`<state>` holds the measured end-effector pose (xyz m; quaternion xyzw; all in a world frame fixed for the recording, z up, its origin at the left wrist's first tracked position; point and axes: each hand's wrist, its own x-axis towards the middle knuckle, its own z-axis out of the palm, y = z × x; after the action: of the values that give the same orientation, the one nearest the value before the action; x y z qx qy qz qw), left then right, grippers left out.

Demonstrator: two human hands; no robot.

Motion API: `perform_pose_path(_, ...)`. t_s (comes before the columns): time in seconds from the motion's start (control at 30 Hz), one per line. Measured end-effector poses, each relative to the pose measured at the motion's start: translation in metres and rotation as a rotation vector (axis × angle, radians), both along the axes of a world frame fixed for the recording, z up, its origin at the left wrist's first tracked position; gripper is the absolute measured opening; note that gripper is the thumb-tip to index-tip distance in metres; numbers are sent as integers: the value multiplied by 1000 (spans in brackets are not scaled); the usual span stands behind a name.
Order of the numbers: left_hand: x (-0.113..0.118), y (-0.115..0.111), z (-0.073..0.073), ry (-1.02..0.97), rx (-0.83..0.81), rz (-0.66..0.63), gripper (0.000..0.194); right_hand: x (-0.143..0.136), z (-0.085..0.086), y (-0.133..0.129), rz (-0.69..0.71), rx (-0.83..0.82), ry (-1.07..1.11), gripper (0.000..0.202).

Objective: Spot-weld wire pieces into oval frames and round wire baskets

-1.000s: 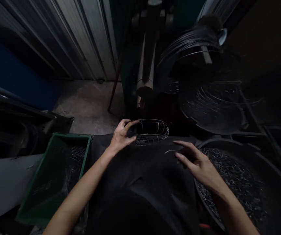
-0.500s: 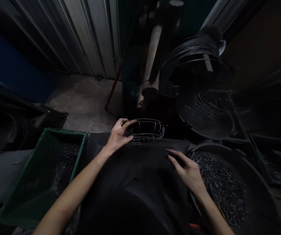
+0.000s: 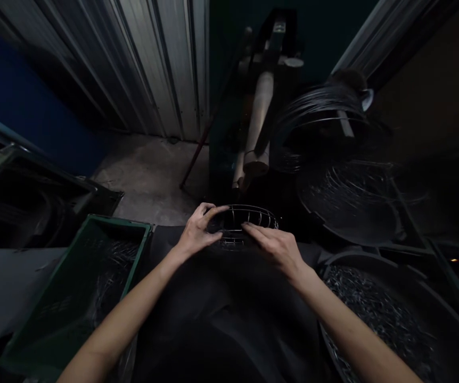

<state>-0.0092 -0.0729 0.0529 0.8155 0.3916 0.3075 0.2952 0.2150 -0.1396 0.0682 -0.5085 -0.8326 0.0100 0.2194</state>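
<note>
Right hand (image 3: 279, 249) has come across from beside the round tub at my right and now lies on the wire cage (image 3: 249, 223); half a second back it hovered low over the dark cloth, apart from the cage. Left hand (image 3: 197, 230) sits where it was, on the cage's left end.

Grip, left: thumb and fingers curled round the left rim wire, pinching it. Grip, right: fingers laid long and fairly flat over the near edge and top wires, pointing left; whether anything is pinched under them I cannot tell in this light.

Cage lies between the two grips, just beyond the fingertips, at the far edge of the dark cloth-covered bench (image 3: 229, 298). Its long axis runs left to right, ribs arching over it, open frame. Both hands touch it; the left holds the end, the right covers the middle to right part.

Counts: one wire cage, two hands on it. One green crate (image 3: 136, 255) well to the left of the left grip, thin wire pieces inside. One round tub (image 3: 373, 255) to the right of the right grip, filled with small metal pieces. Coiled wire (image 3: 325, 106) on a reel beyond, behind the cage.
</note>
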Motion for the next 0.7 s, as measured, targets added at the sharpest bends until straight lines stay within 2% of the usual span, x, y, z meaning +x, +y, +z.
perform_pose_path(0.1, -4, 3, -2, -45, -32, 14, 61, 1, 2, 6, 86, 96, -93, 34)
perform_pose_path(0.33, -3, 11, -10, -105, -44, 22, 60, 6, 8, 23, 131, 120, -227, 39)
perform_pose_path(0.53, 3, 28, -23, -133, 32, 27, 63, 13, -1, 37, 131, 113, -255, 41)
perform_pose_path(0.7, 4, 41, -28, -143, 64, 4, 59, 17, -9, 48, 163, 202, -279, 39)
